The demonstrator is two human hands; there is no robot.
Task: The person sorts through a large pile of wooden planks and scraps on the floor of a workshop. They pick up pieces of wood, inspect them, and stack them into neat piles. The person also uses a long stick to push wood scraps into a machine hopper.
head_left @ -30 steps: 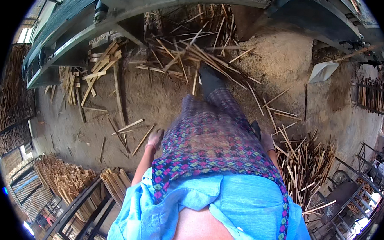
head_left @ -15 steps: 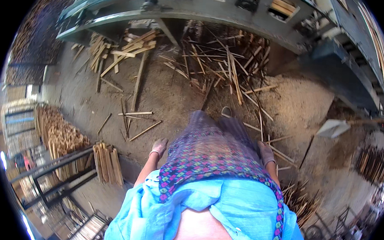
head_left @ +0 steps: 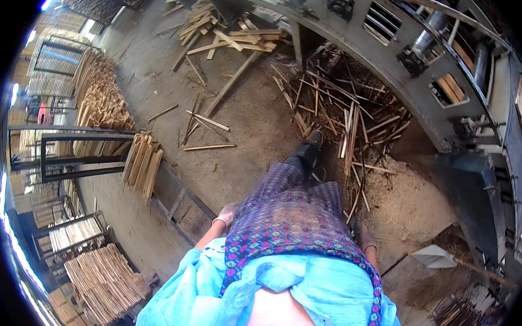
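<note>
Nothing is gripped by either hand: the left hand [head_left: 227, 215] is seen hanging empty beside a patterned purple skirt [head_left: 290, 215], while so little of the right hand [head_left: 366, 236] is shown past the skirt's edge that its fingers cannot be judged open or closed. A dark shoe [head_left: 311, 143] is planted at the edge of a scatter of thin wood strips [head_left: 345, 111] on the sawdust floor [head_left: 237, 161], below a long grey machine [head_left: 410, 70]. A pale shovel [head_left: 437, 257] is seen lying near the right hand, and short boards [head_left: 142, 165] are stacked to the left.
</note>
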